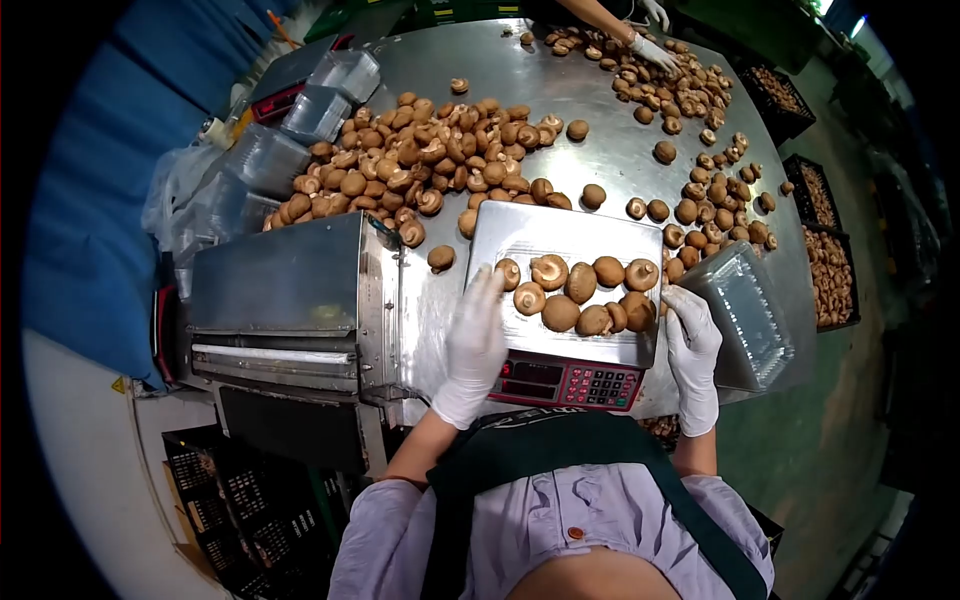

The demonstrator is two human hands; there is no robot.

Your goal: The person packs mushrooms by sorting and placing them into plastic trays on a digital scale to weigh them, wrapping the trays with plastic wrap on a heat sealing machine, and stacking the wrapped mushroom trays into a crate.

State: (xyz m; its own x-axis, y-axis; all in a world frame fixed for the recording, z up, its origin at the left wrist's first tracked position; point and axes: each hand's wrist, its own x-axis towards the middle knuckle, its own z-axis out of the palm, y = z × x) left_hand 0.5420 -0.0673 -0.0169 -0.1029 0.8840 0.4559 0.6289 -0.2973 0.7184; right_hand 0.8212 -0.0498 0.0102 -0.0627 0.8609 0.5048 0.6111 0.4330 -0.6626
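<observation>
The left hand (474,345) hid part of the left edge of the weighing scale (560,235); whether it met the nearest mushroom (509,271) could not be told. The red digits on the display (530,378) were too small to read, as was the apron (530,450) lettering. The top edge cut off a co-worker's arm (597,14), and shadow hid what the black crates (250,490) at lower left held

White gloves (475,345), lilac shirt (560,507)
</observation>
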